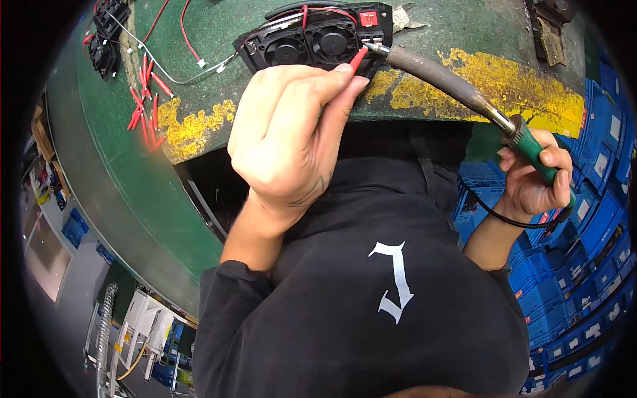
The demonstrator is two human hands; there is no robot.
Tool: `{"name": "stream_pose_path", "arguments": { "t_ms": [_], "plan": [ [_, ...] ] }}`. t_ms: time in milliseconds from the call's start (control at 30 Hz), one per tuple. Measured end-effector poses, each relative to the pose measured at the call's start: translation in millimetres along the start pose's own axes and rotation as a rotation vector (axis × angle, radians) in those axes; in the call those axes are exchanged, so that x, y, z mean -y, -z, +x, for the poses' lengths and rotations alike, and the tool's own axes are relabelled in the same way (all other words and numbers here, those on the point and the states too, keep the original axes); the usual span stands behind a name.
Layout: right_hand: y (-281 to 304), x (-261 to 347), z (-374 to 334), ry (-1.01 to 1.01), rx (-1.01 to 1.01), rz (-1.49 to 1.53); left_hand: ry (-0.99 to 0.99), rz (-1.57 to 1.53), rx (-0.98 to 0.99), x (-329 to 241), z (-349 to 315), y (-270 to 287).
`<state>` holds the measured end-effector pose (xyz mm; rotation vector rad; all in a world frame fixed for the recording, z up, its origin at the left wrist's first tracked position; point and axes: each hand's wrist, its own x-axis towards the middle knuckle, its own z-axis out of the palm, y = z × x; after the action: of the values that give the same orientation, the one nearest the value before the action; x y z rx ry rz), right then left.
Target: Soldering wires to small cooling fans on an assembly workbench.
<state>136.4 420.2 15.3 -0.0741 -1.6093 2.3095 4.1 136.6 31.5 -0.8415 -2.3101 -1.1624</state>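
Note:
My left hand (292, 132) is closed in a pinch at the table's front edge. Between its thumb and forefinger is a slim red piece (359, 60), a wire or a sleeve; I cannot tell which. My right hand (536, 176) grips the green handle of a soldering iron (454, 86). The iron's tip meets or nearly meets the upper end of the red piece. Just behind lies a black housing (312, 33) with two small fans (333, 45) and a red square part (368, 18). My left fingers partly cover its front.
Short red pieces (147, 99) lie scattered on the green table (219, 73) at left, beside a thin white cable. More black parts (106, 36) sit farther left. A metal tool (406, 18) pokes out behind the housing. Blue bins (544, 278) are stacked at right. The iron's black cord (504, 219) loops below my right hand.

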Motion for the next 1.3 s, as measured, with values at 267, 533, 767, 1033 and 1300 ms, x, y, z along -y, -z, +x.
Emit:
{"name": "stream_pose_path", "arguments": {
  "t_ms": [267, 533, 767, 1033, 1300],
  "plan": [
    [-0.8, 2.5, -0.5, 0.000, -0.005, -0.009, 0.009, 0.003, 0.004, -0.1, 2.9, -2.2],
    [2.1, 1.5, -2.1, 0.000, -0.004, 0.025, 0.012, -0.001, 0.025, -1.3, 2.8, -2.6],
    [3.8, 1.7, -3.3, -0.015, 0.008, 0.025, -0.030, 0.030, 0.013, -1.1, 3.7, -5.8],
    [8.0, 2.6, -5.1, -0.012, 0.010, -0.027, -0.062, 0.035, 0.005, 0.3, 5.0, -6.4],
    [1.5, -2.7, -4.4, 0.006, 0.001, 0.052, -0.073, 0.064, 0.015, -1.3, 4.7, -5.9]
  ]
}}
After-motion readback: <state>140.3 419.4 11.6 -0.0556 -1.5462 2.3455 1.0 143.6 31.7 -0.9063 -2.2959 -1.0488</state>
